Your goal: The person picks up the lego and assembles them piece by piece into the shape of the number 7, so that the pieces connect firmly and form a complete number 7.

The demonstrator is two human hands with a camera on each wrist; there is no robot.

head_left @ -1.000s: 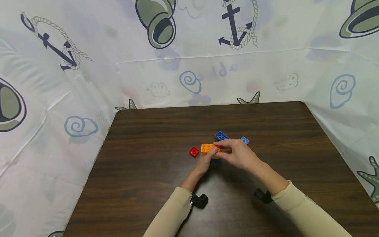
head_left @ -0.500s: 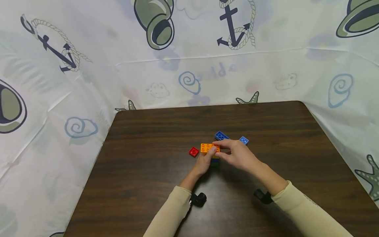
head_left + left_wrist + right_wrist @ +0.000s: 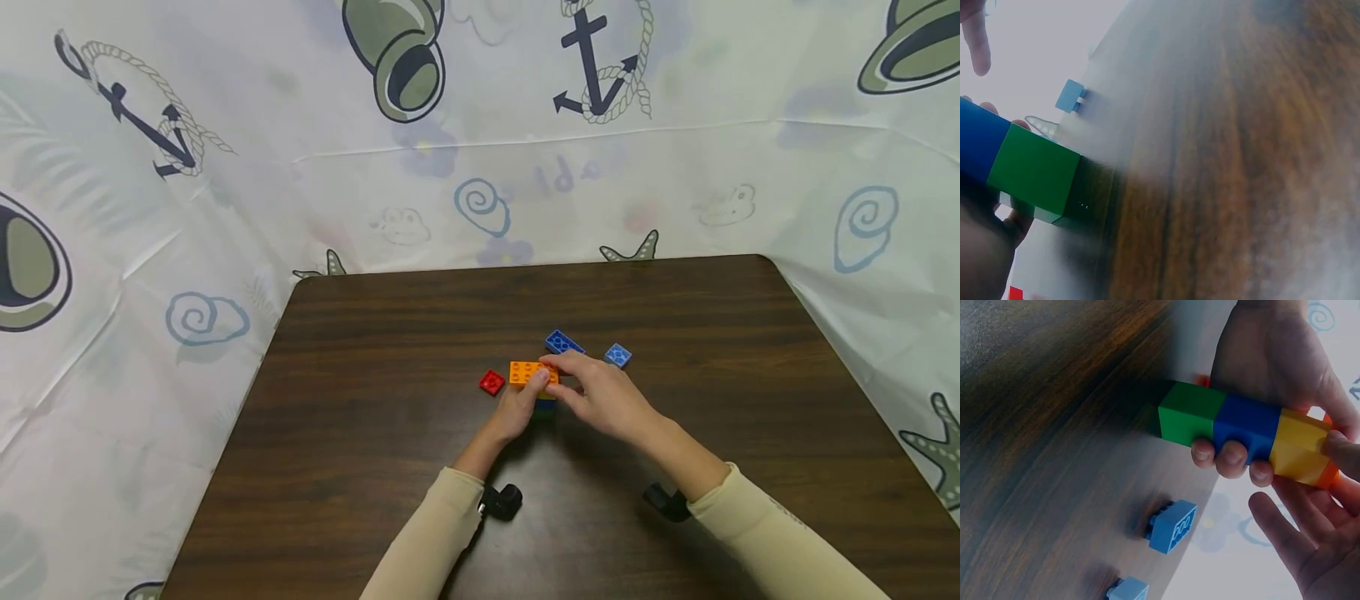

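Observation:
A tower of toy building bricks stands on the table, green (image 3: 1191, 415) at the bottom, then blue (image 3: 1246, 428), then yellow (image 3: 1297, 450). On top sits a longer orange brick (image 3: 522, 373), which juts out to the left in the head view. My left hand (image 3: 513, 414) wraps its fingers round the tower from behind, thumb on the orange brick. With thumb and fingers my right hand (image 3: 606, 396) pinches the right end of the orange brick; the pinched end is partly hidden. In the left wrist view, the green brick (image 3: 1035, 169) is close to the tabletop.
A small red brick (image 3: 492, 382) lies left of the tower. Behind the right hand are a longer blue brick (image 3: 562, 342) and a small light-blue brick (image 3: 618, 355). The dark wooden table (image 3: 360, 450) ends at a patterned cloth backdrop (image 3: 675, 175).
My right hand has shifted slightly, so more of the small light-blue brick shows. Both hands keep their hold, and the bricks stay about where they were.

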